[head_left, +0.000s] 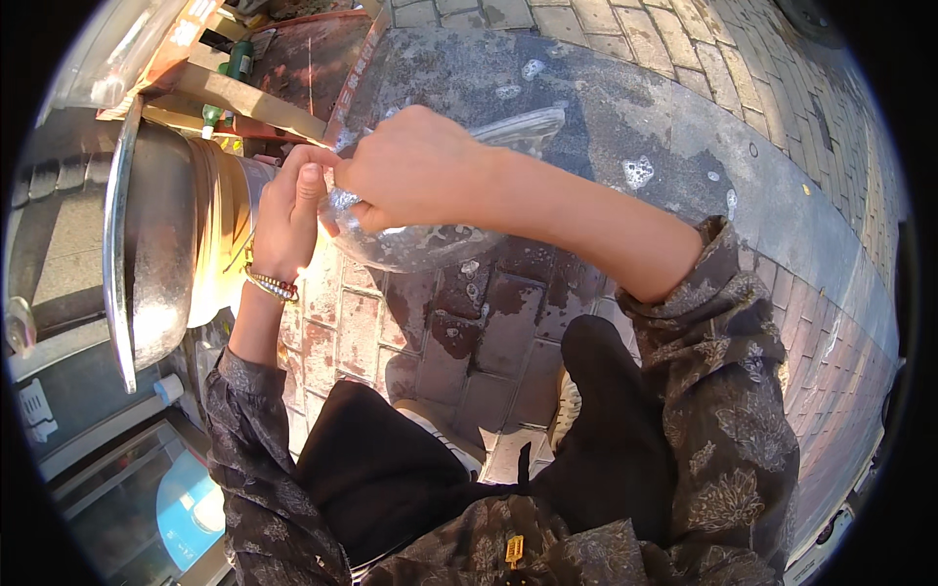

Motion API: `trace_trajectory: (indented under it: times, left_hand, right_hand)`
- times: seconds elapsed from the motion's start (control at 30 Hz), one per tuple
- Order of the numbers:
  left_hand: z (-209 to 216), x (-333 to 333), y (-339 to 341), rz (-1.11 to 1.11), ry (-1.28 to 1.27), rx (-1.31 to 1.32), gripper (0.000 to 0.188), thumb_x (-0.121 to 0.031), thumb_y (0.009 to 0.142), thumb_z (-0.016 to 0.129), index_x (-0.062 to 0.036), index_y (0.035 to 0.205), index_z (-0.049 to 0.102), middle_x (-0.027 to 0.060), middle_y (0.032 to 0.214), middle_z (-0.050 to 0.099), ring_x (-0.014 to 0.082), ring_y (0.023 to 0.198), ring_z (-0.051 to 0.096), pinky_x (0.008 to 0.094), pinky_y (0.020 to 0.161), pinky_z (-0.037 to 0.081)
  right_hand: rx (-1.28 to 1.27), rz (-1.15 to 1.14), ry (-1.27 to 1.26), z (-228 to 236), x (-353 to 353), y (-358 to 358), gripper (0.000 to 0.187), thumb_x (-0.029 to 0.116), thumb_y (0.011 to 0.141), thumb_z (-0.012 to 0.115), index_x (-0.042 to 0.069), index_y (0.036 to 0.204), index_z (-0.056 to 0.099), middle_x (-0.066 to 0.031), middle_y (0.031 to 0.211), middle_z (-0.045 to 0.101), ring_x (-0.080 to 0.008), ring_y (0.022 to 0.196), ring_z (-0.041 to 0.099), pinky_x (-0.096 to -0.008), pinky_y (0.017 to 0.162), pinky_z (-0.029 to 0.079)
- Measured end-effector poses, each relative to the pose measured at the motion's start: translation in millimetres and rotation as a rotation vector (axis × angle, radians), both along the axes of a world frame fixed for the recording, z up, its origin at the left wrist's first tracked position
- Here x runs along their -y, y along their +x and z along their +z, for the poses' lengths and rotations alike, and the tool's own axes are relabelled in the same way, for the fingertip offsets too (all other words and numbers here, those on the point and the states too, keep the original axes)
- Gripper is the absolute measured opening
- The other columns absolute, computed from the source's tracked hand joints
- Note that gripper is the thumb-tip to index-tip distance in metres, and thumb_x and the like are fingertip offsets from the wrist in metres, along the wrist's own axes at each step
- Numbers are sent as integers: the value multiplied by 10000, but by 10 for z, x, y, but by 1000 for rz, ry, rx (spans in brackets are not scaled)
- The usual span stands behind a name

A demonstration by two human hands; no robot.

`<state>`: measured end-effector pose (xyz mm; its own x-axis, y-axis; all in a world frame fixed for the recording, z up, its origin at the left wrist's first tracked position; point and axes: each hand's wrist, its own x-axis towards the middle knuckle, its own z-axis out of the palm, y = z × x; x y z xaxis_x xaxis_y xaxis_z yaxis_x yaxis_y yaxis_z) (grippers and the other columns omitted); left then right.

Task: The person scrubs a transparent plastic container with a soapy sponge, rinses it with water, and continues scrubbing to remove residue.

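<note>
Both hands are together in front of me on a wet, see-through piece of plastic (430, 252) with a curved, rounded edge. Whether it is a bag, a cover or a basin I cannot tell. My right hand (415, 171) is closed in a fist at its near left part, hiding some of it. Next to it, my left hand (293, 207) has its fingers bent, with thumb raised and fingertips at the plastic's left edge. Beaded bracelets (272, 283) circle my left wrist.
A shiny metal basin (161, 244) stands on its side at the left, against tan, bucket-like shapes (217, 230). Behind are a wooden beam (244, 100), a green bottle (239, 61) and a red surface (308, 63). Wet brick paving (459, 337) with suds (638, 173) lies around.
</note>
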<state>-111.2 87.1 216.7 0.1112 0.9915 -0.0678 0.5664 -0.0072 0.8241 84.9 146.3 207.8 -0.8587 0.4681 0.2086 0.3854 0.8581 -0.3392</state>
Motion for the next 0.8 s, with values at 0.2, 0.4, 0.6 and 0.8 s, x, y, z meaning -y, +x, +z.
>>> trace_trajectory:
  times: [0.2, 0.4, 0.6, 0.8]
  left_hand:
    - [37, -113, -20, -49, -122, -79, 295, -271, 919, 717, -7, 840, 610, -18, 700, 575, 44, 609, 516, 218, 537, 429]
    - [16, -383, -112, -88, 44, -506, 372, -383, 955, 640, -20, 891, 692, 3, 570, 535, 46, 548, 478, 253, 503, 380]
    - [61, -494, -65, -53, 16, -497, 405, -389, 967, 623, 0, 867, 672, 13, 559, 479, 69, 530, 457, 268, 493, 366]
    - [-21, -582, -317, 31, -9, -518, 332, -302, 965, 645, 27, 954, 689, -7, 590, 519, 50, 514, 493, 243, 466, 407]
  right_hand:
    - [-237, -147, -163, -247, -557, 1304, 330, 296, 815, 662, 32, 1012, 680, -138, 823, 699, -246, 789, 682, -380, 703, 520]
    - [-610, -172, -587, -598, -789, 1195, 429, 301, 849, 667, 1, 1155, 643, -76, 967, 686, -123, 878, 579, -299, 837, 472]
    - [-869, -207, -747, -1006, -883, 1044, 441, 315, 873, 656, 6, 1186, 637, -34, 1042, 677, -117, 933, 560, -299, 881, 454]
    - [-830, -269, -1066, -1739, -842, 1095, 444, 298, 892, 640, 4, 1224, 631, -31, 1044, 670, -114, 951, 550, -319, 889, 443]
